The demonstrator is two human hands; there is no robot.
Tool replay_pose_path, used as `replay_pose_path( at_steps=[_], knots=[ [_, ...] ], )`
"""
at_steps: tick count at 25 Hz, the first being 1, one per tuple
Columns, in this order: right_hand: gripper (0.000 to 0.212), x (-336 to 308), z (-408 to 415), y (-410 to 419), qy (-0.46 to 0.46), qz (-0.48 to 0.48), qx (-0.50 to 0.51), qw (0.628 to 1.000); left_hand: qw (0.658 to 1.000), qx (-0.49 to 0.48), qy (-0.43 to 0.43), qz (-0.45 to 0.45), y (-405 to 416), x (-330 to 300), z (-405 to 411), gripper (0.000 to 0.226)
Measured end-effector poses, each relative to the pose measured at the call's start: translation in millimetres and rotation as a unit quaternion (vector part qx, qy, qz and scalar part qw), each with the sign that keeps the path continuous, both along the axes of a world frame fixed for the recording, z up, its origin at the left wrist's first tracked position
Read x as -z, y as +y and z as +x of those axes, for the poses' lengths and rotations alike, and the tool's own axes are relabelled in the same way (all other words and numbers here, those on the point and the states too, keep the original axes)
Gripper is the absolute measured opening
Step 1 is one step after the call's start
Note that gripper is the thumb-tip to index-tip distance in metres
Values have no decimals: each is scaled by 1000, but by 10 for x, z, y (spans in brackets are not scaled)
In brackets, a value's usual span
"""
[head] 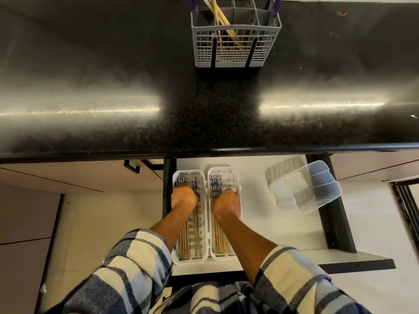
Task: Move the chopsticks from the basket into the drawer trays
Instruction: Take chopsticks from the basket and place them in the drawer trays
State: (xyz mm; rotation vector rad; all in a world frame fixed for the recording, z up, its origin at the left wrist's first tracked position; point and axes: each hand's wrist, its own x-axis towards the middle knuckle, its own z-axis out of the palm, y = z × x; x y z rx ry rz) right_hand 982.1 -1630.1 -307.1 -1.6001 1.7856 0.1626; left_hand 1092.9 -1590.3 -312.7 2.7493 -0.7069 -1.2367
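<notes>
My left hand [184,197] is down in the left tray [176,257] of the open drawer [272,225], and my right hand [226,201] is in the right tray [235,175] just beside it. Both hands show only their backs, with the fingers curled under over the chopsticks [196,236] that lie lengthwise in the trays. I cannot tell if the fingers pinch the sticks or only rest on them, because the knuckles hide this.

More chopsticks [218,242] with blue patterned ends lie in the right tray. The two trays touch along their long sides. To the right of them in the drawer a clear plastic box [317,189] sits tilted, well apart from my hands.

Above the drawer is the dark table [113,64], shiny with two bright reflections. At its far edge stands the grey basket [235,55], and some yellow chopsticks [223,19] lean in its left part. My checked sleeves [136,268] cover the near end of the drawer.
</notes>
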Motion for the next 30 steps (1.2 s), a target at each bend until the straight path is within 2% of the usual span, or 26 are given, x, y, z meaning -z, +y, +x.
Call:
replay_pose_path(
  at_steps=[5, 9, 10, 12, 16, 19, 21, 25, 30],
  knots=[
    [18, -19, -3, 54, 34, -8, -84, 996, 997, 67, -38, 15, 49, -18, -31, 25],
    [19, -16, -101, 97, 41, -12, -111, 993, 993, 99, -53, -22, 116, 12, -99, 26],
    [19, -13, -127, 113, 42, -12, -113, 993, 989, 135, -62, -26, 144, 13, -139, 25],
    [21, -13, -160, 149, 45, -14, -119, 992, 969, 226, -94, -32, 230, 0, -214, 23],
    [34, -11, -173, 190, 36, -33, -123, 991, 914, 348, -198, -65, 398, 98, -238, 44],
    [34, -12, -196, 216, 37, -37, -142, 989, 883, 409, -224, -55, 501, 132, -216, 68],
    [30, -16, -218, 237, 41, -38, -164, 985, 869, 442, -219, -46, 578, 125, -217, 72],
    [37, -14, -303, 258, 32, -40, -191, 980, 851, 472, -231, 4, 686, 69, -187, 79],
    [40, -17, -360, 269, 24, -42, -207, 977, 867, 435, -238, 45, 661, 7, -174, 80]
  ],
)
